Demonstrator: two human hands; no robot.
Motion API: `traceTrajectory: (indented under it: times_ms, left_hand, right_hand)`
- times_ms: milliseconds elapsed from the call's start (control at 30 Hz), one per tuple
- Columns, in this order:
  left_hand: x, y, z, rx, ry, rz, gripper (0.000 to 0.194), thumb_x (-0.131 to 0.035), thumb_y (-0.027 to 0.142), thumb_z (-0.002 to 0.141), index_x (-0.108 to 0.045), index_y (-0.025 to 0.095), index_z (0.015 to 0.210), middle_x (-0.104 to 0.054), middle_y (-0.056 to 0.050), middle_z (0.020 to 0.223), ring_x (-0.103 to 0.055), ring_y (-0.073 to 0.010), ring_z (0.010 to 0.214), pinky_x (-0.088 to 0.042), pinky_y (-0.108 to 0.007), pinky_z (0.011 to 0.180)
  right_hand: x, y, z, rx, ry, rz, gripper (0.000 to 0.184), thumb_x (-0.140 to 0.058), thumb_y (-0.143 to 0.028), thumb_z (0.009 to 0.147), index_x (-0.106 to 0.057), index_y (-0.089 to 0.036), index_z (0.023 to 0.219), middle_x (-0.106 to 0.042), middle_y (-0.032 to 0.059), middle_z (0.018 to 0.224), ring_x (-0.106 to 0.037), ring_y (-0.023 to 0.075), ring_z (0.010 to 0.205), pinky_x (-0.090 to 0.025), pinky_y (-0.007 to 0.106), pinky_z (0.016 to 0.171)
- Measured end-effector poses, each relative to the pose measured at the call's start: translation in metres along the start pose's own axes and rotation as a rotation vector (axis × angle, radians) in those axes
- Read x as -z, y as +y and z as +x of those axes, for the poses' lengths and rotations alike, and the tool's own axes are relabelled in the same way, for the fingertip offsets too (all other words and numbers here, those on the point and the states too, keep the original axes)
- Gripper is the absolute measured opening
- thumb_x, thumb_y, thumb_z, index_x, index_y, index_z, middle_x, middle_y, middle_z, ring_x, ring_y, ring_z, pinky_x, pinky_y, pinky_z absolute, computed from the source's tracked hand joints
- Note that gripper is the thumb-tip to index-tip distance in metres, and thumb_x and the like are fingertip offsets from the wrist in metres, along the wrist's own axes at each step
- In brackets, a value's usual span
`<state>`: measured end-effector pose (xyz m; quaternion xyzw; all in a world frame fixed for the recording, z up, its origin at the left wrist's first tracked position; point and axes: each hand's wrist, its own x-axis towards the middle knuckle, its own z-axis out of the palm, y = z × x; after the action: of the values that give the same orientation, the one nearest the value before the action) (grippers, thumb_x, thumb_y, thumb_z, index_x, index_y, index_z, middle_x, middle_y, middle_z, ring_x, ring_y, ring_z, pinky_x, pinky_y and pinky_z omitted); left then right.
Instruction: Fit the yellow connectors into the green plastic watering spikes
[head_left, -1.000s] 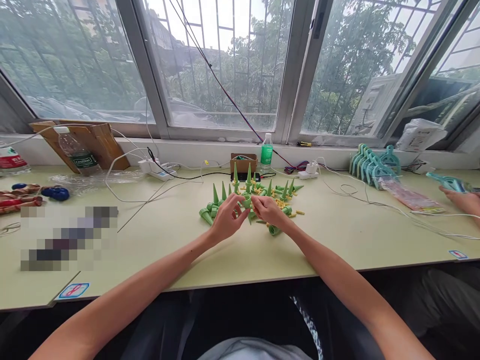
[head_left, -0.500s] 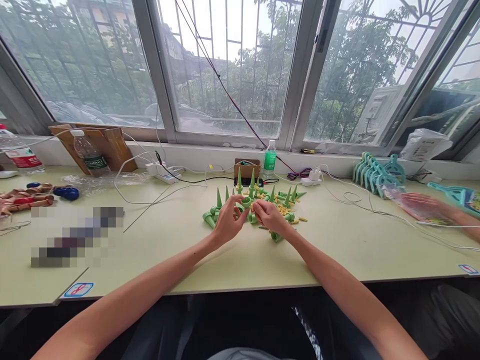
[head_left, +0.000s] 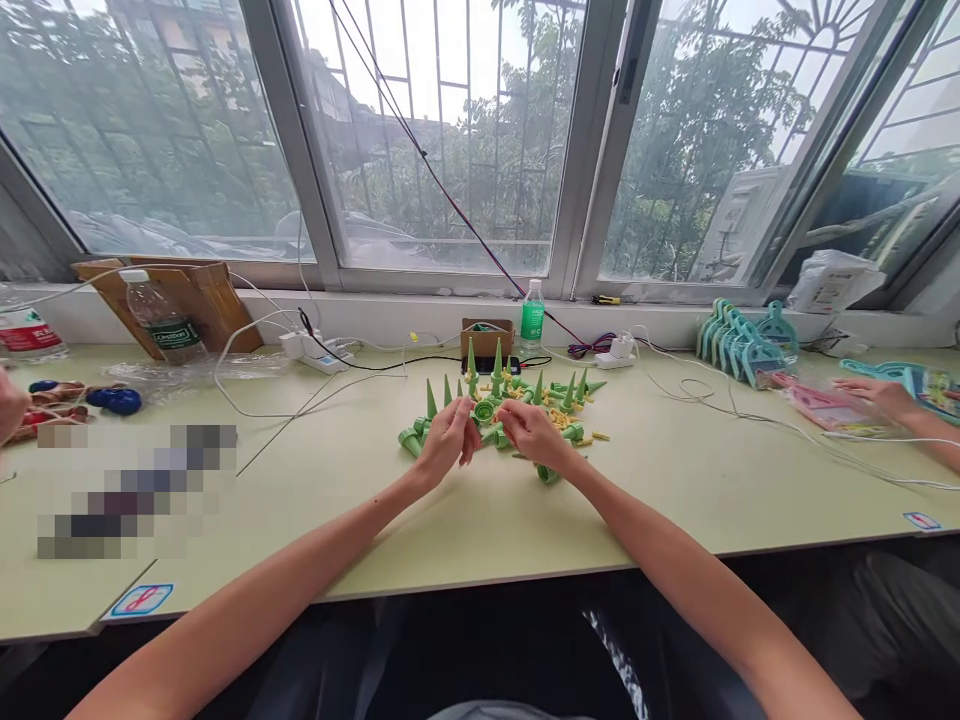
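Note:
A heap of green plastic cones [head_left: 496, 385] and small yellow pieces [head_left: 559, 417] lies at the middle of the pale green table [head_left: 675, 480]. Some cones stand upright, others lie on their sides. My left hand [head_left: 444, 442] is closed in a pinch round a green cone piece [head_left: 484, 410], whose round open end faces me. My right hand [head_left: 531, 433] is closed in a pinch just right of that piece, on something I cannot make out. A loose green cone [head_left: 548, 473] lies by my right wrist.
A phone [head_left: 491, 365], cardboard box [head_left: 487, 333] and green-labelled bottle [head_left: 532, 312] stand behind the heap. Cables and a power strip [head_left: 317, 347] cross the table. Teal plastic items [head_left: 739, 335] are stacked at the right, where another person's hand [head_left: 885, 397] rests.
My hands have stayed at the heap; the green piece has turned so its open end shows. The other person's hand at the right has shifted on the pink packet.

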<state>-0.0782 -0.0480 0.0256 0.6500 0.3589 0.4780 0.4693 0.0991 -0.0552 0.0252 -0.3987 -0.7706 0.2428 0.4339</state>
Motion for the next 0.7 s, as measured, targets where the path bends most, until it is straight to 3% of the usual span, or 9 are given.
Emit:
traceTrajectory:
  times_ms: [167,700]
  left_hand:
    - [-0.0005,-0.0024,0.0006,0.02,-0.05,-0.038,0.042,-0.039,0.06,0.092,-0.04,0.019,0.08,-0.06,0.002,0.054,-0.047,-0.009,0.03,-0.034,-0.02,0.031]
    - [-0.0006,-0.0004,-0.0012,0.015,-0.109,-0.055,0.032,-0.048,0.049,0.091,-0.05,0.017,0.096,-0.063,0.0,0.063,-0.055,-0.0111,0.038,-0.037,-0.02,0.032]
  right_hand:
    - [-0.0019,0.0031,-0.0004,0.009,-0.036,0.008,0.032,-0.037,-0.043,0.096,-0.048,-0.02,0.076,-0.044,-0.0042,0.055,-0.038,0.0104,0.05,-0.031,0.022,0.051]
    - [0.0011,0.0059,0.0008,-0.003,-0.016,-0.021,0.034,-0.038,-0.044,0.095,-0.045,-0.02,0.072,-0.041,-0.004,0.055,-0.037,0.0113,0.053,-0.031,0.023,0.054]
